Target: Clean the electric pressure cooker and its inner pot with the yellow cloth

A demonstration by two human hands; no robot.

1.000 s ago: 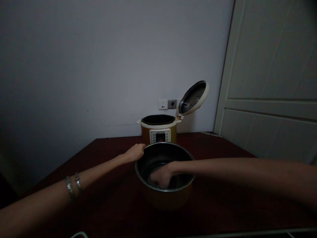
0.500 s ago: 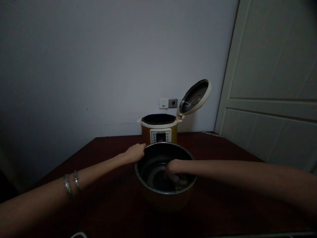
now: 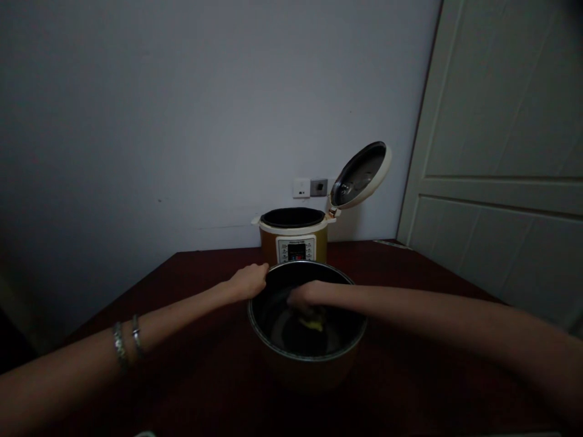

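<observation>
While the left hand (image 3: 249,283) is gripping the rim of one dark-lined pot (image 3: 291,346) at its far left side, fingers curling over the edge, the right hand (image 3: 304,296) is sitting inside the same pot, toward its far side. One yellowish piece (image 3: 312,325) is lying just below the right hand's fingers, well inside the rim and apart from the left hand. Blur and shadow are hiding those fingertips, so whether they are closing on the piece I cannot tell.

One pot is standing on one dark red table (image 3: 218,266), forward of the far edge and about midway between the two far corners. Behind it, nearer that far edge, one cooker (image 3: 268,246) is standing, its control panel facing the person, its single lid (image 3: 363,173) tilting up and open toward the right. Two bracelets (image 3: 119,346) are circling the left forearm, none showing on the right. Two plates (image 3: 301,188), one white and one grey, are sitting side by side on the wall, above the table's far edge.
</observation>
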